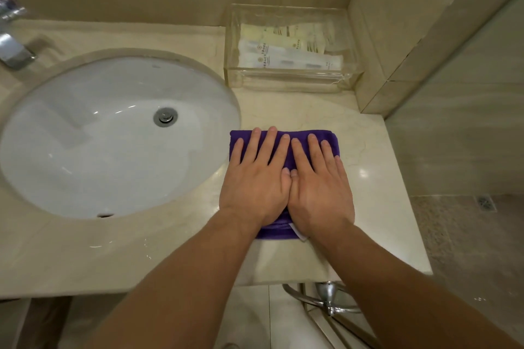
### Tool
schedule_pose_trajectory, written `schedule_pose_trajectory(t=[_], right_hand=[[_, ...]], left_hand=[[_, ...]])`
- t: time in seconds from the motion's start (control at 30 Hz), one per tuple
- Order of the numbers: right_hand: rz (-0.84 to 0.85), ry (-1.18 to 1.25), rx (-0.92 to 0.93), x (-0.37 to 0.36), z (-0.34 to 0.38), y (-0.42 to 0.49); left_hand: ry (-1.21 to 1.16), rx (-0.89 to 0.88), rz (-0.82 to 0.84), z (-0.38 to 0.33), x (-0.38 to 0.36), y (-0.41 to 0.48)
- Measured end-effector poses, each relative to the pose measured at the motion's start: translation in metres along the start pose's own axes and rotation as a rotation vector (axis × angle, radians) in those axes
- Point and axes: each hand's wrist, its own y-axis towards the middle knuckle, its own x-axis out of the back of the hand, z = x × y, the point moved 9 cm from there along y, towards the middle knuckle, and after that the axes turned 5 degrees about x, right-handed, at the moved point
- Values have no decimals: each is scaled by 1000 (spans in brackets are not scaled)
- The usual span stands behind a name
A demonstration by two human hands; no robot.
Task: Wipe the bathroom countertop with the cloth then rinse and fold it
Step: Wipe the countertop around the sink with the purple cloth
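Right of the white sink basin (85, 136), on the beige stone countertop (377, 178): the purple cloth (302, 133), folded into a thick block with neat far corners. Pinned down under the left hand (255, 187) and the right hand (320, 190), both palm down and side by side. Fingers straight, slightly spread, pointing toward the far wall. Thumbs tucked in between the two hands, touching near the tips. Pressed flat on the fabric, covering most of it. Poking out at the near edge of the cloth, by the right wrist: a small white tag (297, 231).

Beyond the cloth, in the far right corner against the wall: a clear plastic box (286, 79), apart from the cloth. Lidded or open at the top, hard to tell. Inside, a loose stack of flat sachets and slim packets (289, 54), white and pale yellow, lying lengthwise left to right. Small printed marks on them, too blurred to read. Exact count unclear.

In the basin: a metal drain plug (165, 116) toward the far side and an overflow slot (105, 215) in the near wall. At the far left edge, a chrome tap (14, 48), partly cut off. On the near countertop, close to the basin rim, a few water drops (147, 249).

Below the near right edge of the countertop: a chrome rail (329, 300). Further right, a glass panel (467, 122), and past it a pebbled floor with a small square floor drain (486, 202).
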Motion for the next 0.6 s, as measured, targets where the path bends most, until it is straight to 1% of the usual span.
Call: schedule_pose_trajectory(t=[0.27, 0.6], right_hand=[[-13, -5, -1, 5, -5, 47], [-33, -2, 22, 11, -10, 88]], left_hand=[[9, 15, -26, 11, 4, 46], [-2, 46, -16, 18, 6, 87]])
